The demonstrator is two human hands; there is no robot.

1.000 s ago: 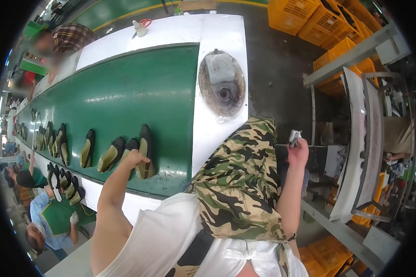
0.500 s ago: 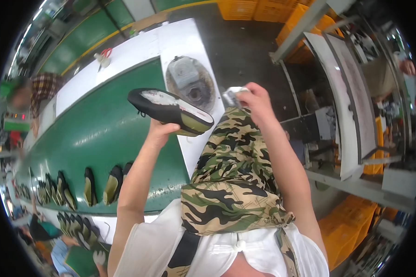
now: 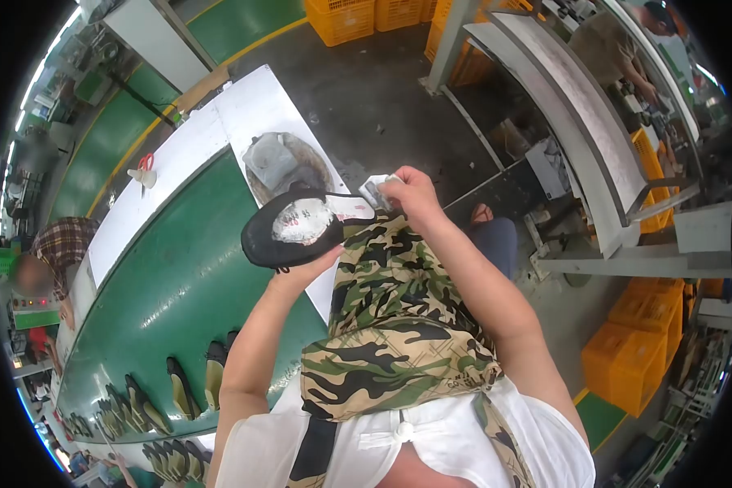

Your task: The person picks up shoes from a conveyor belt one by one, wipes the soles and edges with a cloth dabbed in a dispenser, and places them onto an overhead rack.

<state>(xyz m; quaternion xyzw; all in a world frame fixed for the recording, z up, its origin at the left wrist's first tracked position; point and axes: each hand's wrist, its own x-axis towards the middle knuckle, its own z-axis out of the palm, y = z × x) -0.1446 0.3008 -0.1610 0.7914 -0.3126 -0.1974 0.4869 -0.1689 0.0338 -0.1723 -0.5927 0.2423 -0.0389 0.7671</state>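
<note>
My left hand (image 3: 305, 272) grips a black shoe (image 3: 260, 236) from below, with its sole turned up toward me. A rough white patch shows on the forepart of the sole, and a pale strip runs to the heel. Pinched in my right hand (image 3: 412, 193) is a small crumpled white cloth (image 3: 376, 193), close beside the heel end. Behind the shoe, an oval stained tray (image 3: 311, 159) holds a grey block (image 3: 270, 163) on the white table edge (image 3: 256, 93). More black and olive shoes (image 3: 183, 388) stand in a row on the green belt (image 3: 163, 301).
A white bottle (image 3: 144, 176) and red-handled scissors (image 3: 146, 161) lie on the far white border. One person in a plaid shirt (image 3: 61, 248) is at the left. Yellow crates (image 3: 626, 366) stand at right, below a metal-framed rack (image 3: 569, 114).
My left hand took a shoe off the belt, lifted it and turned its sole up. My right hand brought the white cloth inward to the heel. The view has swung to the right.
</note>
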